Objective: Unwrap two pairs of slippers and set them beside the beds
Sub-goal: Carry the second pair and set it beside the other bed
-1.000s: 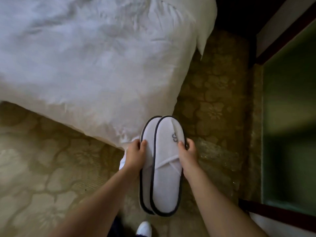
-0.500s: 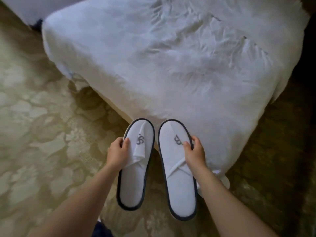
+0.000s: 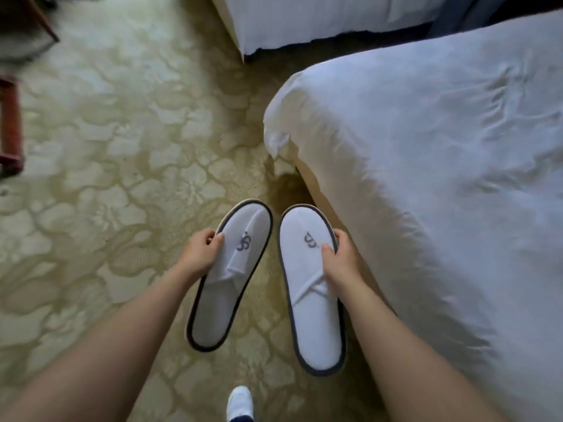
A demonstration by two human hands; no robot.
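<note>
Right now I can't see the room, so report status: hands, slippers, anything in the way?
Left hand grips left slipper, right hand grips right slipper. Both unwrapped, held over carpet beside near bed. Nothing in the way.

Matt white cloth slippers (image 3: 307,300) with dark fabric trim; rumpled cloth bed cover (image 3: 441,184) at three o'clock; patterned woven carpet (image 3: 106,184).

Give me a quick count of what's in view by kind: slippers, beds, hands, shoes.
Slippers: 2, the left slipper and the right slipper
Beds: 2, the near bed and the far bed
Hands: 2, left hand and right hand
Shoes: 1, white shoe
Total: 7
</note>
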